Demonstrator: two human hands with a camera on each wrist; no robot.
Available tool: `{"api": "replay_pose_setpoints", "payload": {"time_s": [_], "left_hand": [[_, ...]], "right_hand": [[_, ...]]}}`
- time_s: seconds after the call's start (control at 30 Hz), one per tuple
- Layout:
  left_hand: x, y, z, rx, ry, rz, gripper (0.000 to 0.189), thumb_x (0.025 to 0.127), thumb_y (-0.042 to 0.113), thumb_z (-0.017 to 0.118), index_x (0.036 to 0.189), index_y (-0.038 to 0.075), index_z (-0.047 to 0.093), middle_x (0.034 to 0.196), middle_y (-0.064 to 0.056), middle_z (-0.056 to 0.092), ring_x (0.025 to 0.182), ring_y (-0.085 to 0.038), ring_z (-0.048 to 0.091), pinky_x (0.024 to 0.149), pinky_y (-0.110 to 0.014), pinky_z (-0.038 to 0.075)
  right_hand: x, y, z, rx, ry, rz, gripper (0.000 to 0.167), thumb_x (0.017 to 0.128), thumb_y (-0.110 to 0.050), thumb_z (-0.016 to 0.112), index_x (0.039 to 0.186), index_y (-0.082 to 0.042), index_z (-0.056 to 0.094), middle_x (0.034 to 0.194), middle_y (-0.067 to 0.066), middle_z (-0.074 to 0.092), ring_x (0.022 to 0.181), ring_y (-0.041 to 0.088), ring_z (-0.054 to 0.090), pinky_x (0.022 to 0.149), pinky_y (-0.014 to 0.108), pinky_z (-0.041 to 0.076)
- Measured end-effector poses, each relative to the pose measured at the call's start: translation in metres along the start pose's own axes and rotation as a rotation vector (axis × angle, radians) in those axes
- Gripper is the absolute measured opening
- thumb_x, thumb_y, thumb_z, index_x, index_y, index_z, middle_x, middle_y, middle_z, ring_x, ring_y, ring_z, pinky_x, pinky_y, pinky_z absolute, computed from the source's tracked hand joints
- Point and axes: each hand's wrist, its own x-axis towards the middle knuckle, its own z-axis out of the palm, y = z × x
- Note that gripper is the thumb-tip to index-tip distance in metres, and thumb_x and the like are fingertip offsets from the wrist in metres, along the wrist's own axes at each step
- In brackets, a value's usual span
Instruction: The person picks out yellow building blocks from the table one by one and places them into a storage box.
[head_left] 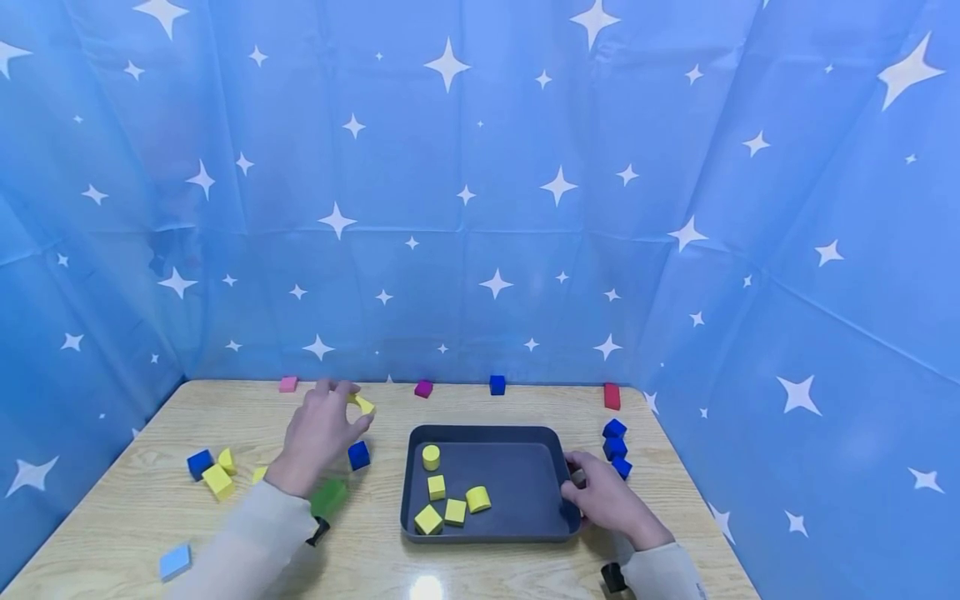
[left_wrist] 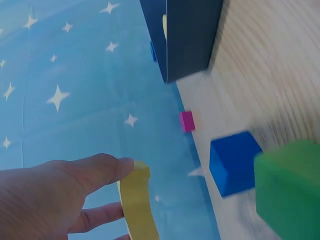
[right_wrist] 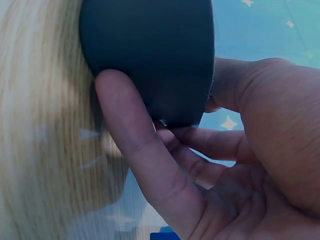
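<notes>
My left hand (head_left: 318, 433) pinches a yellow curved block (left_wrist: 137, 205) between thumb and fingers, above the table left of the dark grey tray (head_left: 525, 492). My right hand (head_left: 609, 496) grips the tray's right side, with the thumb at the rim and fingers against the outer wall (right_wrist: 150, 55). In the tray's left half lie a yellow cylinder (head_left: 431, 457), a yellow rounded block (head_left: 477, 499) and several yellow cubes (head_left: 437, 487). A blue cube (head_left: 358, 455) and a green block (head_left: 328, 498) stand close to my left hand and wrist.
Farther left sit a blue cube (head_left: 200, 464), yellow blocks (head_left: 218, 482) and a light blue block (head_left: 176, 562). Pink (head_left: 288, 384), magenta (head_left: 423, 389), blue (head_left: 497, 385) and red (head_left: 612, 396) blocks line the back edge. Blue cubes (head_left: 615, 448) lie right of the tray. A starry curtain (head_left: 480, 250) encloses the table.
</notes>
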Motion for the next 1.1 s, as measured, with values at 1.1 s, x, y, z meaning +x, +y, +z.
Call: {"api": "replay_pose_setpoints", "payload": {"time_s": [1.1], "left_hand": [[-0.019,0.08,0.03,0.05,0.007,0.236,0.05,0.094,0.027,0.1,0.134,0.007,0.079,0.137,-0.024,0.074,0.104,-0.037,0.073,0.087,-0.055,0.069]], "right_hand": [[0.0,0.0,0.001,-0.015,0.003,-0.003,0.053,0.109,-0.005,0.073,0.16,0.004,0.063,0.135,0.02,0.078,0.099,0.023,0.077,0.058,0.04,0.066]]}}
